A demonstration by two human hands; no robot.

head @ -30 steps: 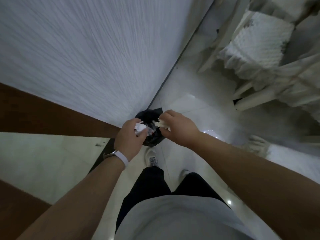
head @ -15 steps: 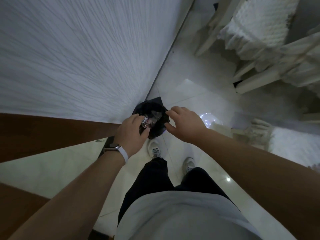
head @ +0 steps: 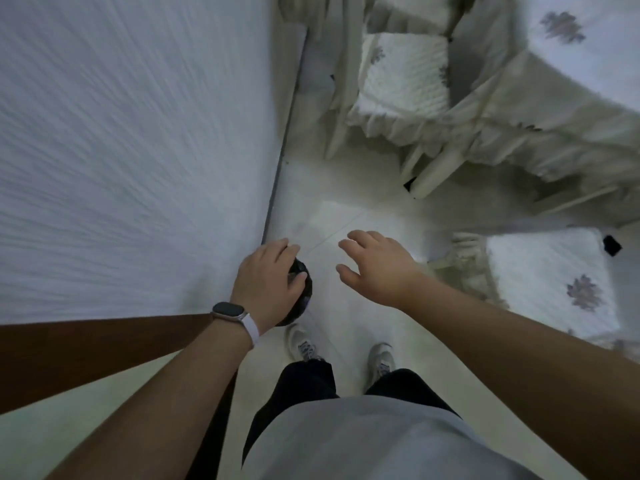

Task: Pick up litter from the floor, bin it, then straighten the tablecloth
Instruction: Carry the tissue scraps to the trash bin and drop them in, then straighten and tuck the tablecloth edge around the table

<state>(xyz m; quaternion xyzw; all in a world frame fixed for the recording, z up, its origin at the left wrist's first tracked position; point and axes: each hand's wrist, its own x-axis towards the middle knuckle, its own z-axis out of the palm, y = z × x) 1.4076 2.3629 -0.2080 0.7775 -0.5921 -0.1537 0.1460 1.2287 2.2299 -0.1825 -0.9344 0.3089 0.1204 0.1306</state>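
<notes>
Hanging over the black bin (head: 302, 288), left hand (head: 266, 282) is slack; right hand (head: 377, 268) has fingers spread apart.

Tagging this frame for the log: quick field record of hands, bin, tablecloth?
left hand: open, over the bin, holding nothing visible
right hand: open, empty, above the floor
bin: black, by the wall, largely hidden by left hand
tablecloth: top right, draped, no hand on it
chairs: two cushioned, near the tablecloth
floor litter: none in view
</notes>
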